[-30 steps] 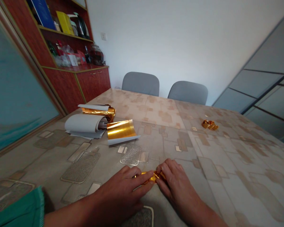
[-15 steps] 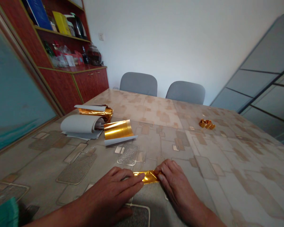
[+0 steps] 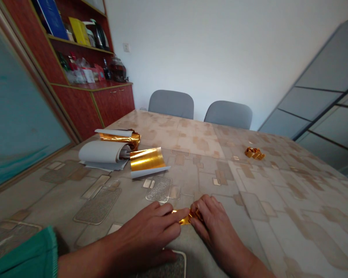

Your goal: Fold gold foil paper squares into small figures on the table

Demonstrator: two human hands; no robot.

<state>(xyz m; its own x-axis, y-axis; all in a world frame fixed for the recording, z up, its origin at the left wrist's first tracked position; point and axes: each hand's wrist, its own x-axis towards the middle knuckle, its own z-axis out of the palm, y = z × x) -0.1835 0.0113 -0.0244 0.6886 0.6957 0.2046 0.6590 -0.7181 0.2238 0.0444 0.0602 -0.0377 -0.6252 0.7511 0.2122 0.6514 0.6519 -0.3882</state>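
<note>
A narrow folded strip of gold foil paper (image 3: 185, 221) lies on the table between my hands. My left hand (image 3: 150, 227) rests over its left end, with the index finger stretched along the strip toward the other hand. The closed fingers of my right hand (image 3: 210, 218) grip the right end, where crumpled or folded foil shows beside the thumb. Both hands partly hide the strip. Farther off at the left lies a sheet of gold foil paper (image 3: 147, 159) with a curled white edge, beside a curled stack of white-backed paper (image 3: 100, 151).
Another curled gold foil piece (image 3: 120, 137) lies behind the stack. A small folded gold foil piece (image 3: 254, 153) sits at the right on the patterned tablecloth (image 3: 191, 177). Two grey chairs (image 3: 171, 103) stand at the far edge; a red cabinet (image 3: 75, 104) is at the left.
My left hand's index finger has slid right along the strip, close to my right thumb. Less of the strip shows, and more foil is bunched at the right fingers. The view shifted slightly.
</note>
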